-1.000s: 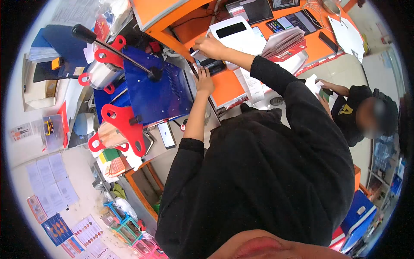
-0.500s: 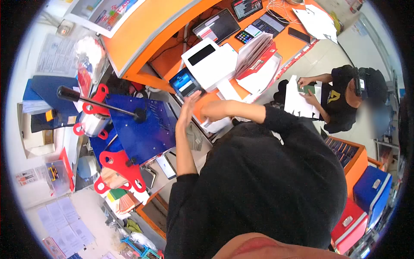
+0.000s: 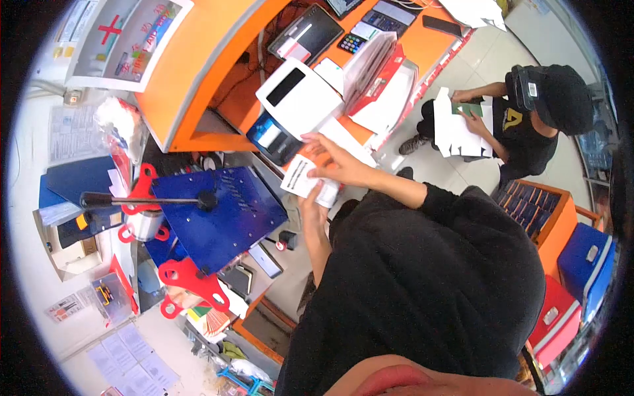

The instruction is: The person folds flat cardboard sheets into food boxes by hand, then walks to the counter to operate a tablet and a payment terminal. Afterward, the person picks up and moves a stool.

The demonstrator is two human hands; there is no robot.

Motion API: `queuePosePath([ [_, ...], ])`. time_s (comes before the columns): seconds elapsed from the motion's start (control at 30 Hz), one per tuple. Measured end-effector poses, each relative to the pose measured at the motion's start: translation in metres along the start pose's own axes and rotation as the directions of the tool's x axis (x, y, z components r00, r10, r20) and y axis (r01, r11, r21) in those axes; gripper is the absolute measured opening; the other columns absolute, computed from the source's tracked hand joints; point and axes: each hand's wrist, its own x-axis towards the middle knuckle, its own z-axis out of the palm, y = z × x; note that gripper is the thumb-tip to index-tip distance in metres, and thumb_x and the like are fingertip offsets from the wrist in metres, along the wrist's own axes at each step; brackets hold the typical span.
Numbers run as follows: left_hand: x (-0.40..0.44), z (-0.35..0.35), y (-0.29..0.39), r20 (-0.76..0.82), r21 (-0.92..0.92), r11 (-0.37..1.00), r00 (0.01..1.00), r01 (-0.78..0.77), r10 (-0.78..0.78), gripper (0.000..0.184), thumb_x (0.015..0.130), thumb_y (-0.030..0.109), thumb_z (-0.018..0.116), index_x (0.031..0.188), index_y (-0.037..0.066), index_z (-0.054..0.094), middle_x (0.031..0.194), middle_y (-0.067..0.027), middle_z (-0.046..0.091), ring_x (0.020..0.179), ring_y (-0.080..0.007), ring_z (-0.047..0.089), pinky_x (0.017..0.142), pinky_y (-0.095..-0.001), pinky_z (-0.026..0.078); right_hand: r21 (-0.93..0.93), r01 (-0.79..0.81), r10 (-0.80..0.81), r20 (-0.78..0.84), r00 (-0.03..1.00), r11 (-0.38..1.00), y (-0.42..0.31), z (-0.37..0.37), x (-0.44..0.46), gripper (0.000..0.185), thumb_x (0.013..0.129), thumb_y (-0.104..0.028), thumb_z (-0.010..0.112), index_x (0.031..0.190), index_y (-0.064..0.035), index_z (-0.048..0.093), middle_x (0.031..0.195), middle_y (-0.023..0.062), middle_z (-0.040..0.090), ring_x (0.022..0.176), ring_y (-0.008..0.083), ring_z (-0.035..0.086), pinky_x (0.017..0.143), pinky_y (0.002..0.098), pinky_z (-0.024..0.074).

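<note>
A small white paper slip (image 3: pixel 296 175) with black printing is held up at the edge of the orange counter. My left hand (image 3: pixel 313 210) is closed round its lower part, and another white piece shows beside the palm. My right hand (image 3: pixel 343 164) has its thumb and some fingers on the slip's right edge, while the index finger stretches up and away. Just beyond the hands stands a small device with a lit blue screen (image 3: pixel 269 138). Against it rests a white machine with a dark display window (image 3: pixel 300 92).
A blue-plated press with a long lever (image 3: pixel 221 214) and red brackets stands at left. A red folder full of papers (image 3: pixel 382 82), phones and a tablet (image 3: pixel 305 36) lie on the counter (image 3: pixel 422 49). Another person (image 3: pixel 528 125) sits at right with white card sheets.
My hands were apart and bare near the screen device; now they meet around the printed slip. The view has shifted, and the other person still handles the sheets.
</note>
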Motion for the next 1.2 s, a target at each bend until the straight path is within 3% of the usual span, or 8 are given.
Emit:
queuePosePath([
  [0.07, -0.016, 0.004, 0.012, 0.199, -0.128, 0.988, 0.974, -0.083, 0.108, 0.057, 0.092, 0.005, 0.055, 0.144, 0.001, 0.032, 0.117, -0.014, 0.057, 0.109, -0.0296, 0.06, 0.095, -0.0432, 0.051, 0.137, -0.286, 0.231, 0.321, 0.918, 0.948, 0.013, 0.004, -0.023, 0.073, 0.081, -0.024, 0.077, 0.142, -0.0119, 0.039, 0.123, 0.008, 0.058, 0.112, 0.0189, 0.054, 0.095, 0.0335, 0.0423],
  [0.17, -0.036, -0.014, 0.008, 0.211, -0.216, 0.97, 0.965, -0.111, 0.157, 0.055, 0.098, 0.012, 0.05, 0.148, 0.004, 0.029, 0.112, -0.0139, 0.058, 0.111, -0.0307, 0.058, 0.095, -0.0433, 0.05, -0.165, -0.135, 0.186, 0.353, 0.917, 0.977, 0.029, 0.015, -0.048, 0.066, 0.08, -0.024, 0.078, 0.136, -0.0082, 0.046, 0.109, 0.0112, 0.066, 0.102, 0.0182, 0.064, 0.085, 0.0312, 0.0485],
  [0.57, -0.267, -0.14, -0.078, -0.248, -0.682, 0.517, 0.829, -0.517, 0.502, 0.063, 0.094, 0.009, 0.051, 0.151, 0.009, 0.024, 0.111, -0.0089, 0.06, 0.114, -0.0268, 0.055, 0.112, -0.0571, 0.029, -0.503, -0.388, 0.627, 0.702, 0.338, 0.772, 0.065, 0.149, -0.207, 0.028, 0.091, -0.028, 0.064, 0.084, -0.0011, 0.069, 0.055, -0.0008, 0.055, 0.045, 0.0095, 0.047, 0.045, 0.025, 0.0361],
  [0.77, -0.446, -0.267, -0.301, -0.675, -0.594, 0.25, 0.643, -0.765, 0.362, 0.056, 0.092, 0.003, 0.054, 0.145, 0.015, 0.039, 0.11, -0.0077, 0.063, 0.108, -0.0224, 0.059, 0.106, -0.0478, 0.041, -0.72, -0.279, 0.598, 0.687, -0.412, 0.636, 0.183, 0.22, -0.365, 0.021, 0.09, -0.025, 0.061, 0.091, -0.0065, 0.072, 0.058, -0.0055, 0.045, 0.05, 0.0068, 0.041, 0.043, 0.0254, 0.0337],
  [0.87, -0.545, -0.3, -0.434, -0.929, -0.367, 0.047, 0.363, -0.929, -0.073, 0.041, 0.088, 0.009, 0.046, 0.129, 0.008, 0.052, 0.125, -0.0132, 0.06, 0.121, -0.0279, 0.054, 0.107, -0.0533, 0.037, -0.854, -0.001, 0.749, 0.456, -0.481, 0.52, 0.211, 0.264, -0.417, 0.017, 0.088, -0.019, 0.061, 0.089, -0.0077, 0.073, 0.06, -0.0018, 0.05, 0.051, 0.0093, 0.045, 0.045, 0.0268, 0.038],
  [0.93, -0.59, -0.306, -0.52, -0.95, -0.209, 0.04, 0.213, -0.977, 0.228, 0.041, 0.079, 0.006, 0.057, 0.121, 0.004, 0.054, 0.116, -0.0138, 0.061, 0.114, -0.0326, 0.055, 0.106, -0.0544, 0.036, -0.873, -0.063, 0.752, 0.452, -0.48, 0.484, 0.253, 0.283, -0.437, 0.016, 0.086, -0.019, 0.062, 0.089, -0.0079, 0.073, 0.06, -0.001, 0.051, 0.051, 0.0104, 0.047, 0.045, 0.0267, 0.0387],
  [1.07, -0.606, -0.3, -0.54, -0.906, -0.202, -0.098, 0.224, -0.974, -0.36, 0.014, 0.081, 0.005, 0.058, 0.095, 0.001, 0.058, 0.098, -0.015, 0.063, 0.098, -0.0326, 0.06, 0.101, -0.0522, 0.042, -0.85, -0.117, 0.828, 0.527, -0.194, 0.514, 0.276, 0.349, -0.437, 0.015, 0.09, -0.018, 0.06, 0.091, -0.0062, 0.069, 0.062, 0.0011, 0.053, 0.057, 0.0118, 0.053, 0.047, 0.0296, 0.0427],
  [1.2, -0.561, -0.367, -0.535, -0.841, -0.246, 0.066, 0.179, -0.967, -0.511, 0.019, 0.073, 0.014, 0.056, 0.092, 0.011, 0.056, 0.098, -0.0057, 0.057, 0.098, -0.0273, 0.057, 0.092, -0.0708, 0.035, -0.81, -0.582, 0.887, 0.323, -0.329, 0.079, 0.339, 0.415, -0.419, 0.022, 0.09, -0.027, 0.063, 0.098, -0.0064, 0.066, 0.073, 0.0064, 0.06, 0.065, 0.0202, 0.061, 0.065, 0.0363, 0.0548],
])
